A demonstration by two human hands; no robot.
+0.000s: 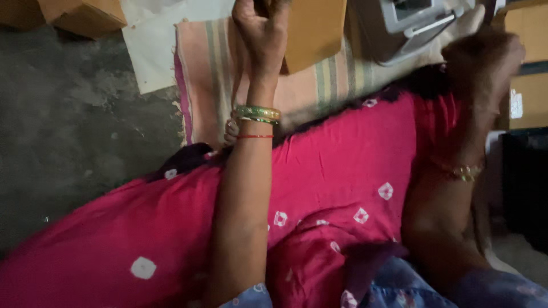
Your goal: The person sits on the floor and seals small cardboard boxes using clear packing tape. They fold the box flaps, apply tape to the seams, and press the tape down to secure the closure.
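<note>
Left hand (260, 28) curled on a brown cardboard box (314, 31); right hand (482, 63) blurred, grip unclear, beside a grey machine (405, 23); striped cloth (211, 74) beneath.

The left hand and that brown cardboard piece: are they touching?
Touching. The head view shows the left hand with its fingers curled over the edge of the brown cardboard piece.

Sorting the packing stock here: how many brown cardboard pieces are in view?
3, maybe more out of frame. One box lies top left on the floor, one flat piece is at the left hand, and one is behind the blurred right hand.
</note>
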